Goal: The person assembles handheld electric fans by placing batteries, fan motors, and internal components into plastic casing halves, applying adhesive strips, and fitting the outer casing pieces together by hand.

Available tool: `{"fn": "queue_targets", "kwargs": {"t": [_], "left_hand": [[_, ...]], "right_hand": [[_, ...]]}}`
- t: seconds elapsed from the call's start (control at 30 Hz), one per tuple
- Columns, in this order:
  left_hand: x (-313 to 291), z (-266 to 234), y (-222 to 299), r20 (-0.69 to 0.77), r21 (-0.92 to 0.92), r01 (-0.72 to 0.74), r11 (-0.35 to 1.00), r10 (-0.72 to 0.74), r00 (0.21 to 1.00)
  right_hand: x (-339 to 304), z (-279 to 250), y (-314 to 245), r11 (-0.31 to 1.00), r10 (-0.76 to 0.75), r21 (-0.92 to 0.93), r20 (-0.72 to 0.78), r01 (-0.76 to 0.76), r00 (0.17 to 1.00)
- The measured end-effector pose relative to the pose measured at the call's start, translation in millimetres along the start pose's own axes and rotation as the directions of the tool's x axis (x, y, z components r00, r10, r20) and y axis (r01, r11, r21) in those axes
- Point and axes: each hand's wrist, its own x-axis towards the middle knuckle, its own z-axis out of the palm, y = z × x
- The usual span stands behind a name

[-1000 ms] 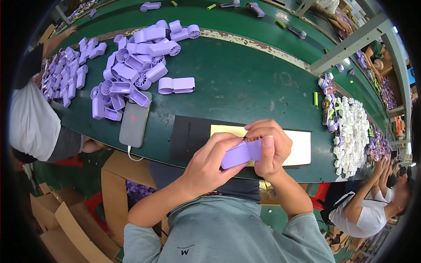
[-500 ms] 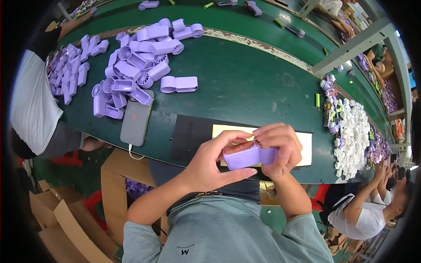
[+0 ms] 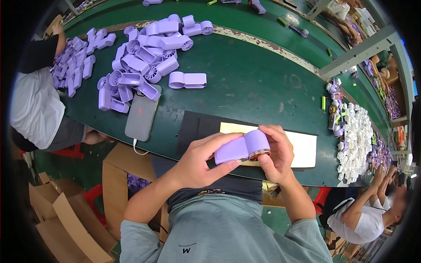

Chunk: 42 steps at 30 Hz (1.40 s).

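Between my two hands is a purple plastic fan housing (image 3: 232,149), with a boxy body and a round head. My left hand (image 3: 199,160) grips the boxy end, its thumb along the near side. The fingers of my right hand (image 3: 278,153) close round the round head, and the thumb presses at a coppery metal ring (image 3: 259,155) on its near underside. Under the hands lies a pale yellow sheet (image 3: 302,151) on a black mat (image 3: 190,127). A single purple housing (image 3: 187,80) lies beyond them on the green table.
A heap of purple housings (image 3: 140,65) lies at the left, touching a grey power bank (image 3: 142,116) with a white cable. White parts (image 3: 355,140) are piled at the right beside a green battery cell (image 3: 323,103). Co-workers sit on both sides. Cardboard boxes (image 3: 66,219) stand on the floor.
The housing has been turned over in my hands: its coppery part faced up before, and now the smooth purple shell does. My right thumb has come round to the near side.
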Motion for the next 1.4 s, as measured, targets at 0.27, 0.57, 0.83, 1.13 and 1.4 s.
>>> {"fn": "queue_targets", "kwargs": {"t": [0.27,0.57,0.83,1.13,1.4], "left_hand": [[2.9,-1.7,0.6,-0.004,0.250,-0.205,0.946,0.213,0.977],[-0.9,-10.2,-5.4,0.105,-0.203,0.181,0.962,-0.162,0.981],[2.5,-12.3,-13.2,0.133,-0.416,0.303,0.857,-0.273,0.953],[49.9,-54.2,-19.9,-0.091,0.830,-0.027,0.557,0.183,0.979],[95.9,-93.0,-43.9,0.207,0.978,-0.204,0.045,-0.070,0.976]], "right_hand": [[3.0,-1.4,-2.9,0.998,0.005,0.055,0.006,-0.005,1.000],[5.5,-1.2,-8.1,0.991,0.050,0.120,0.061,-0.057,0.997],[13.8,4.6,-1.1,0.968,0.101,0.228,0.023,-0.103,0.995],[105.6,-69.1,56.7,0.775,0.626,-0.045,-0.090,-0.631,0.775],[145.3,-100.6,95.5,0.704,0.700,0.332,-0.170,-0.628,0.694]]}}
